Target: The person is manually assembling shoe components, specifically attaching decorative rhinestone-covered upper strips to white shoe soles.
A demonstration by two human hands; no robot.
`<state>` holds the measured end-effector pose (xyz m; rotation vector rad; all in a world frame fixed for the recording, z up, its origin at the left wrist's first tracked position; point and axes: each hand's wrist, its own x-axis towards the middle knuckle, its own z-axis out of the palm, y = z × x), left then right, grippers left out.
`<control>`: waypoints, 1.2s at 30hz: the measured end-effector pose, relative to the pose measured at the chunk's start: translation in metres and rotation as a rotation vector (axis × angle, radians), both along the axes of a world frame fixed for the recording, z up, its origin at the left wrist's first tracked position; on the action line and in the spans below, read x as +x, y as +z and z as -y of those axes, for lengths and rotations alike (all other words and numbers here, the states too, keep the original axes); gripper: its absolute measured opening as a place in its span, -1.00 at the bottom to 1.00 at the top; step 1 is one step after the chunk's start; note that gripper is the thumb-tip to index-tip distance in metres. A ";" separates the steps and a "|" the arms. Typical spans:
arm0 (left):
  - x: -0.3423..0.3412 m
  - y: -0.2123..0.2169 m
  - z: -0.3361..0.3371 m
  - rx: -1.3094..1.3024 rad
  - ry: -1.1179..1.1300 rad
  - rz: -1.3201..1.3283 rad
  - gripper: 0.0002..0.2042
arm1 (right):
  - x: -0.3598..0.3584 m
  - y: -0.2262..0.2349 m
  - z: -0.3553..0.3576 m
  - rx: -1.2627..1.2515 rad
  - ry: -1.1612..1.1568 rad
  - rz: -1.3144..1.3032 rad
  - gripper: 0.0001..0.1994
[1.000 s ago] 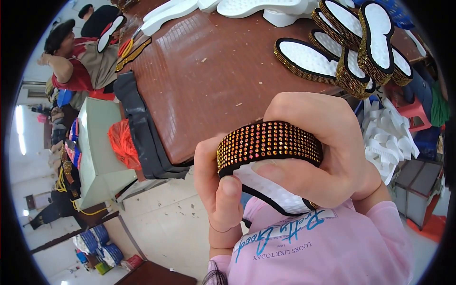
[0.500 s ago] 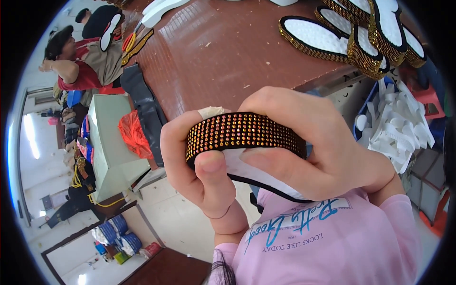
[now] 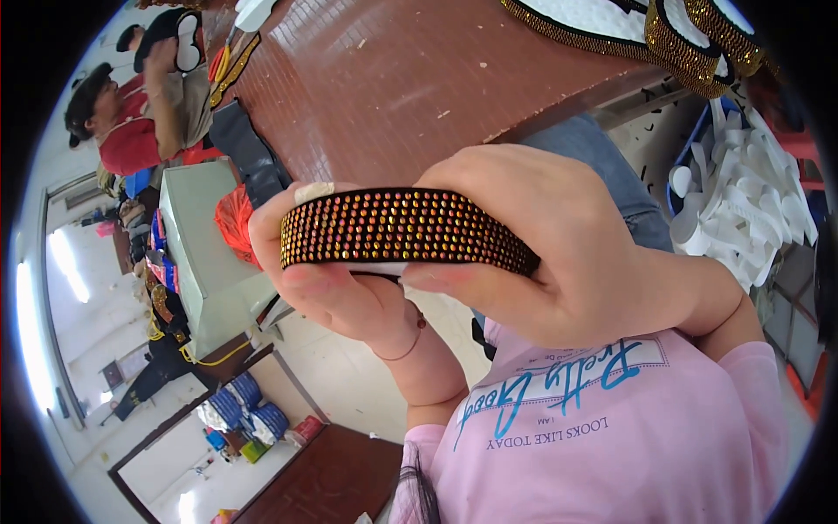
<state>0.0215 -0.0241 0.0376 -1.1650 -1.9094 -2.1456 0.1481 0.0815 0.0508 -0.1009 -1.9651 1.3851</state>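
Both hands hold a shoe sole (image 3: 393, 227), its edge wrapped in a black strip with rows of orange-gold rhinestones. The studded rim faces me, and only a sliver of white surface shows below it. My left hand (image 3: 345, 301) grips the left end, thumb under the studded band and fingers behind; a pale wrap covers one finger. My right hand (image 3: 559, 240) is closed round the right end, its thumb pressed along the lower edge. The hands hide the sole's ends. More rhinestone-edged soles (image 3: 685, 65) with white tops lie at the table's far right.
A brown table (image 3: 375, 96) spreads beyond my hands. Right of it, a blue bin holds white strips (image 3: 733, 188). At left are a pale green box (image 3: 205, 253), a red plastic bag (image 3: 234, 223) and dark sheet material (image 3: 249, 148). Another person (image 3: 131, 131) sits at the far left.
The sole has tilted, so its white surface is mostly hidden and the studded rim faces me more squarely. Both hands have shifted left in the view, which has itself moved. The other person's arm has moved.
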 end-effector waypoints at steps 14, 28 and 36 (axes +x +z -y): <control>0.000 0.008 0.004 0.008 0.170 -0.015 -0.27 | 0.010 -0.023 0.017 -0.108 0.054 0.121 -0.54; 0.001 0.018 -0.001 0.318 -0.080 0.090 -0.30 | 0.011 -0.014 0.011 0.214 0.119 0.106 -0.37; 0.001 0.016 -0.009 0.308 -0.053 0.093 -0.34 | -0.011 0.004 0.001 -0.596 0.340 0.147 -0.25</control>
